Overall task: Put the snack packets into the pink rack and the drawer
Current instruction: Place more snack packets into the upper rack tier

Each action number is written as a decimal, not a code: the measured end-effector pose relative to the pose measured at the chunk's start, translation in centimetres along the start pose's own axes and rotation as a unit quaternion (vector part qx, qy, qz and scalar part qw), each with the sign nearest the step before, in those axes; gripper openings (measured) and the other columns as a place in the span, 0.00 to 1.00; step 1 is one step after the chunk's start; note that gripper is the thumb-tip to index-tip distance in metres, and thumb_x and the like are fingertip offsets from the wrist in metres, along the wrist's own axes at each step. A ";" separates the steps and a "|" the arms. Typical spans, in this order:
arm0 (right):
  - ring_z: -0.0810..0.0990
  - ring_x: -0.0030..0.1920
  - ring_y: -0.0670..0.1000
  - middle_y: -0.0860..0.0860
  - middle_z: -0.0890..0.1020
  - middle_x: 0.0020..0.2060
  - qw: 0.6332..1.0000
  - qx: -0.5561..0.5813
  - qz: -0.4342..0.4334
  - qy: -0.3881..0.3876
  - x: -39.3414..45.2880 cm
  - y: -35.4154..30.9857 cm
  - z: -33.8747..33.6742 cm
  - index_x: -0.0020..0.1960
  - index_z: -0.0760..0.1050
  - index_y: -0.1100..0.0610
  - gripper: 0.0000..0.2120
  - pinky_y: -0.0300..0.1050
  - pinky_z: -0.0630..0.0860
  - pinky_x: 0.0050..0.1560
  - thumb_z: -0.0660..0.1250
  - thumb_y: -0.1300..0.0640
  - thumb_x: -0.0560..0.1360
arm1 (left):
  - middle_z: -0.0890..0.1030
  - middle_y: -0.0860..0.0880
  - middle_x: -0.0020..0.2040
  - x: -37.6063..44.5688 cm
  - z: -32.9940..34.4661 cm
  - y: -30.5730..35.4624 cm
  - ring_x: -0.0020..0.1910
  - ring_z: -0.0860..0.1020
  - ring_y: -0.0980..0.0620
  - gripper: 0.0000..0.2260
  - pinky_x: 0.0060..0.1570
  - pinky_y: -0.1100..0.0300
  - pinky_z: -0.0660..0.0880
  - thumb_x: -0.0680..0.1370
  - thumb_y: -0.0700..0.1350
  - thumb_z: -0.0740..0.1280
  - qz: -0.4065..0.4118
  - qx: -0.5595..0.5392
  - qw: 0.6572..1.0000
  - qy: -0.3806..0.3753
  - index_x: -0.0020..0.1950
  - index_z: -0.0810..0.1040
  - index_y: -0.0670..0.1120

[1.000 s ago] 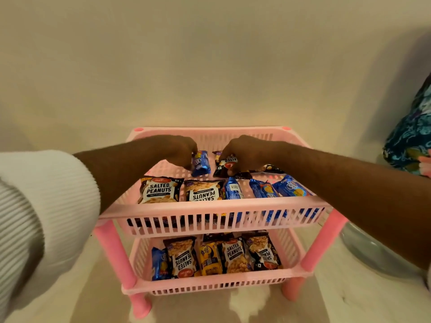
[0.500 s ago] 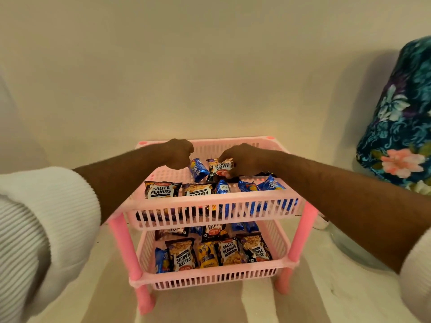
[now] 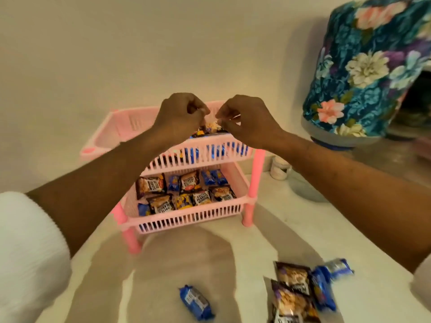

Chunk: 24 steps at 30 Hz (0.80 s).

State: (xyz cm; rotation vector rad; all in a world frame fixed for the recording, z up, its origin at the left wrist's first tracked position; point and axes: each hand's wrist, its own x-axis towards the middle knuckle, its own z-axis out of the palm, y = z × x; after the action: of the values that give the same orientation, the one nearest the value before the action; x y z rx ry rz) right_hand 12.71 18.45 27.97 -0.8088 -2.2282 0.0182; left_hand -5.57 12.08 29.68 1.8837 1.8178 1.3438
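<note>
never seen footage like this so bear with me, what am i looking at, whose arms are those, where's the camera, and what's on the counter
There is no machine here: the camera sits on a person's head and looks down, so the two arms are that person's own. The left hand and the right hand hang over the top shelf of a pink rack, fingers curled; whether they pinch anything is too blurred to tell. Both shelves hold snack packets. On the pale counter near the camera lie a lone blue biscuit packet, two peanut packets and two more blue packets. At right stands something under a floral cover.
</note>
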 end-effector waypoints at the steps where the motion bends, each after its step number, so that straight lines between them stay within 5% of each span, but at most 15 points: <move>1: 0.82 0.42 0.50 0.52 0.84 0.43 1.000 0.006 0.006 0.007 -1.8 0.2 -0.5 0.50 0.83 0.56 0.06 0.50 0.81 0.47 0.71 0.57 0.74 | 0.84 0.53 0.36 -1.2 1.5 0.5 0.32 0.81 0.59 0.05 0.35 0.63 0.78 0.78 0.42 0.67 0.007 -0.020 1.000 -0.010 0.47 0.83 0.48; 6: 0.82 0.42 0.51 0.52 0.85 0.43 0.997 -0.020 0.075 -0.026 -10.1 2.4 -1.7 0.49 0.84 0.57 0.06 0.50 0.80 0.47 0.72 0.57 0.74 | 0.81 0.53 0.30 -7.3 9.2 0.5 0.25 0.77 0.60 0.04 0.29 0.66 0.73 0.79 0.41 0.68 -0.019 -0.083 0.991 -0.104 0.45 0.82 0.47; 11: 0.82 0.41 0.47 0.46 0.85 0.40 0.982 0.000 0.173 -0.081 -18.5 7.2 -1.7 0.45 0.84 0.55 0.03 0.42 0.77 0.45 0.72 0.56 0.74 | 0.83 0.42 0.39 -13.4 16.5 -0.5 0.33 0.78 0.48 0.08 0.36 0.60 0.76 0.79 0.34 0.65 -0.115 -0.124 0.966 -0.195 0.44 0.79 0.44; 14: 0.82 0.42 0.44 0.45 0.85 0.43 0.961 0.026 0.229 -0.151 -23.8 10.2 -1.6 0.47 0.84 0.54 0.04 0.41 0.78 0.47 0.73 0.54 0.74 | 0.82 0.43 0.38 -16.9 19.7 -1.1 0.33 0.77 0.50 0.09 0.30 0.66 0.74 0.78 0.32 0.62 -0.163 -0.102 0.952 -0.238 0.45 0.80 0.41; 18: 0.82 0.51 0.52 0.49 0.83 0.50 0.924 0.026 0.253 -0.285 -30.9 13.7 -1.7 0.54 0.82 0.56 0.09 0.47 0.78 0.55 0.71 0.60 0.74 | 0.81 0.49 0.49 -21.4 24.5 -1.8 0.47 0.79 0.51 0.06 0.44 0.63 0.71 0.79 0.45 0.67 -0.148 0.045 0.943 -0.295 0.53 0.81 0.45; 24: 0.72 0.66 0.54 0.51 0.74 0.66 0.870 -0.030 0.249 -0.424 -39.5 17.3 -1.4 0.71 0.71 0.50 0.27 0.47 0.70 0.64 0.68 0.63 0.73 | 0.78 0.44 0.61 -24.8 31.2 -1.3 0.57 0.78 0.44 0.26 0.56 0.52 0.76 0.76 0.61 0.64 -0.231 0.161 0.883 -0.376 0.68 0.68 0.47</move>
State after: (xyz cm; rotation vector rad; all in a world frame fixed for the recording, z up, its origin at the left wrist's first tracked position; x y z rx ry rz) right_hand 43.56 10.02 -1.06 -1.6280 -2.7294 0.6763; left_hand 19.60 4.19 -0.29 1.5958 1.9047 0.1045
